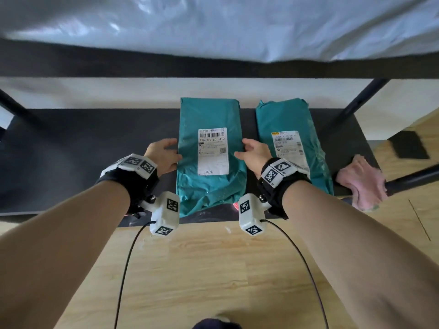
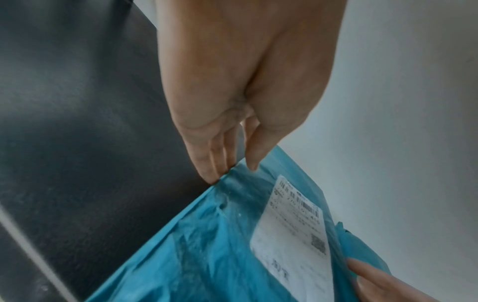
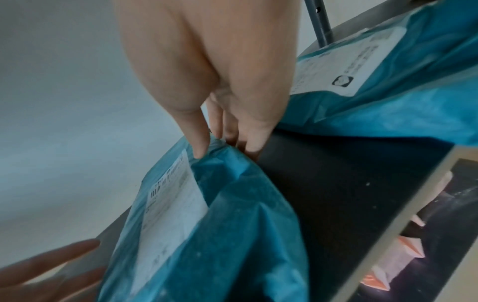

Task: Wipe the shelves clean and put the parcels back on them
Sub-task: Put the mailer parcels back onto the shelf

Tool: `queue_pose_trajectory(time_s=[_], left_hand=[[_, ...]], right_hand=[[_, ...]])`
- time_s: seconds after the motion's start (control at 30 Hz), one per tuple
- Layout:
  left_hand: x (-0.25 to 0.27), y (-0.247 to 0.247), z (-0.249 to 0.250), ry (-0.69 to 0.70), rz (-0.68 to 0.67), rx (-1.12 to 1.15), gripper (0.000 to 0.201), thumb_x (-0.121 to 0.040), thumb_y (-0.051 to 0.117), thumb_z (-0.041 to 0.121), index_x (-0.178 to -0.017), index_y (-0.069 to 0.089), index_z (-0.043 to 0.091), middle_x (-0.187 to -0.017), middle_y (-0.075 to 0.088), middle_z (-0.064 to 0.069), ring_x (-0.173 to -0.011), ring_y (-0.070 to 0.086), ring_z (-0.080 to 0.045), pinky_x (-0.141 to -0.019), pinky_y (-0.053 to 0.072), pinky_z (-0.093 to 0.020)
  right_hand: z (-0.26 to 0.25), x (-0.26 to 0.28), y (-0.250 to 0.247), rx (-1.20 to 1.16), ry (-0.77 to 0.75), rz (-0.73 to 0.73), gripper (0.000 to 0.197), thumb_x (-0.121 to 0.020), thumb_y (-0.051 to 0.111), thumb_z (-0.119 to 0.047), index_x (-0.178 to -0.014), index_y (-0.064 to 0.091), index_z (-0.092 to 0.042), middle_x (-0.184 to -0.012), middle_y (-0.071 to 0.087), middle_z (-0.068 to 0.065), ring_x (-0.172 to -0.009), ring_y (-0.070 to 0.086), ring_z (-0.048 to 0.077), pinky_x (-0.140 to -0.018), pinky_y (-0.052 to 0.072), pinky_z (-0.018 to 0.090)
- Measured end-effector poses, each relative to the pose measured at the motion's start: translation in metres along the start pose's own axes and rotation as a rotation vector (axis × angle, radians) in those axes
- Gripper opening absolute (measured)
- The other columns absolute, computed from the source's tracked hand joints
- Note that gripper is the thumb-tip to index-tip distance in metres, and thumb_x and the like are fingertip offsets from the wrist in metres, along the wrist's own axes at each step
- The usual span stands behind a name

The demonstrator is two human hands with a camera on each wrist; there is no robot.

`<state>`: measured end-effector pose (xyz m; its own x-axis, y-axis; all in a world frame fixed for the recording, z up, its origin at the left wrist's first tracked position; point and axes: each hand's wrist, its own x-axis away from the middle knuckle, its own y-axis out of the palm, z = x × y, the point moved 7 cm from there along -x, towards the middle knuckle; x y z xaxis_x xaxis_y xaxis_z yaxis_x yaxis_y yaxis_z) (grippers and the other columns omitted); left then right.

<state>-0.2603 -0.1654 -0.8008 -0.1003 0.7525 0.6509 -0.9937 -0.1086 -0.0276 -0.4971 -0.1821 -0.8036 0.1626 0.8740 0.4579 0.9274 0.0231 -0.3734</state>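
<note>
Two teal plastic parcels with white labels lie side by side on the black shelf [image 1: 83,150]. My hands flank the middle parcel [image 1: 209,115] [image 2: 207,235] [image 3: 245,224]. My left hand [image 1: 175,149] [image 2: 232,173] touches its left edge with straight fingers, the thumb resting on top. At the right edge my right hand [image 1: 241,148] [image 3: 225,150] does the same, and the plastic bunches slightly there. The second parcel [image 1: 285,119] [image 3: 401,106] lies just to the right, partly behind my right wrist. The middle parcel's near end sits close to the shelf's front edge.
A pink cloth [image 1: 363,184] hangs over the shelf's right front corner. The upper shelf's dark beam [image 1: 213,67] runs overhead with a large grey plastic bag [image 1: 213,24] on it. A dark post [image 1: 365,98] stands at the right. The shelf's left half is bare.
</note>
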Motion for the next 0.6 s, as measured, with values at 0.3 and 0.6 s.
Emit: queue_pose_trajectory(time_s=[0.3,0.6], left_hand=[[0.091,0.000,0.026,0.081,-0.028,-0.727,0.039,-0.093,0.052,0.002,-0.132,0.049,0.001,-0.125,0.058,-0.018,-0.110,0.058,-0.030,-0.091,0.044,-0.030],[0.218,-0.033,0.032,0.056,0.098,-1.038,0.034,-0.091,0.048,0.011,-0.123,0.057,0.015,-0.116,0.063,-0.014,-0.100,0.062,-0.030,-0.079,0.048,-0.030]], right_hand=[[-0.029,0.081,-0.009,0.304,0.024,-0.131,0.052,-0.092,0.058,-0.011,-0.141,0.042,-0.004,-0.143,0.048,0.013,-0.132,0.046,0.024,-0.110,0.037,0.034],[-0.072,0.215,-0.024,0.263,0.052,-0.202,0.045,-0.092,0.056,-0.008,-0.136,0.049,-0.004,-0.138,0.053,0.012,-0.128,0.050,0.022,-0.106,0.040,0.031]])
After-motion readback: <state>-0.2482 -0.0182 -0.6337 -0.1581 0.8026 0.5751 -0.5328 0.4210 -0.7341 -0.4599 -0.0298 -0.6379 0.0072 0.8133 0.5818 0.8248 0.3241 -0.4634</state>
